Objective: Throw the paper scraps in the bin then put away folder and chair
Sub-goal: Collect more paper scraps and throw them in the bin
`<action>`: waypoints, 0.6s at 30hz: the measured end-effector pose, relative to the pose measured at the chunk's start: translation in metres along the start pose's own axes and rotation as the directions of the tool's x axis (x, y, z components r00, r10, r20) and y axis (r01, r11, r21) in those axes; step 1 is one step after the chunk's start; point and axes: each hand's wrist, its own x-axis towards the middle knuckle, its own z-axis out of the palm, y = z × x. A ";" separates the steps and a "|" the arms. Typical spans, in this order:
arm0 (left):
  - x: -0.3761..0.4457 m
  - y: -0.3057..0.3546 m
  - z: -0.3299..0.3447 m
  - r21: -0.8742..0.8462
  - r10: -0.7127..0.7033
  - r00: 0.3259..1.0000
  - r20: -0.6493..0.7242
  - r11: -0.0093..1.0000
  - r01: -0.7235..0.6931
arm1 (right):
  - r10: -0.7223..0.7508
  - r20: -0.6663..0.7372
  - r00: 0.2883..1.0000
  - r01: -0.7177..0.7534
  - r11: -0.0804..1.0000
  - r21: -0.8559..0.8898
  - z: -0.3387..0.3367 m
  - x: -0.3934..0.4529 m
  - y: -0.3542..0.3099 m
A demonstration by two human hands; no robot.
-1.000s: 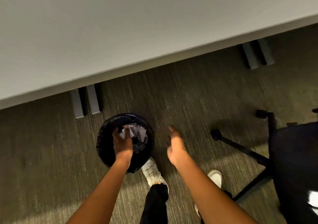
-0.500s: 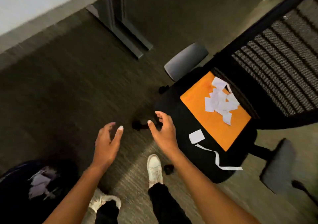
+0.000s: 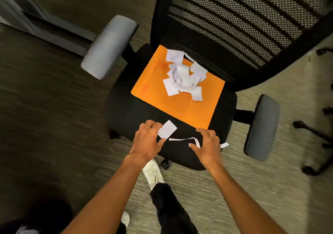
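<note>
head | left hand fingers pinch paper scrap | right hand fingers curl over strip | folder carries scraps

Two bare forearms, no sleeves, watch or rings visible, end in the left hand and right hand. Below, black trousers meet white lace-up sneakers, one partly hidden.

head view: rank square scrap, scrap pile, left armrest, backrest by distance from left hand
1. square scrap, at the left hand fingertips
2. scrap pile, on the folder
3. left armrest, up left
4. backrest, farthest, top
</note>
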 end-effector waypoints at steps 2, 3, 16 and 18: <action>0.010 0.011 0.014 0.082 -0.005 0.999 0.036 0.997 0.002 | 0.017 0.030 0.999 -0.017 1.000 -0.017 0.003 0.006 0.014; 0.014 0.015 0.020 0.115 -0.017 0.999 0.045 0.993 0.012 | 0.022 0.040 0.999 -0.021 1.000 -0.016 0.005 0.009 0.019; 0.047 0.039 0.064 0.326 -0.167 0.984 0.055 0.935 0.141 | -0.002 0.028 1.000 -0.003 0.986 0.169 0.018 0.051 0.035; 0.047 0.037 0.068 0.297 -0.182 0.981 0.068 0.942 0.154 | 0.012 -0.043 0.999 0.000 0.963 0.271 0.009 0.057 0.035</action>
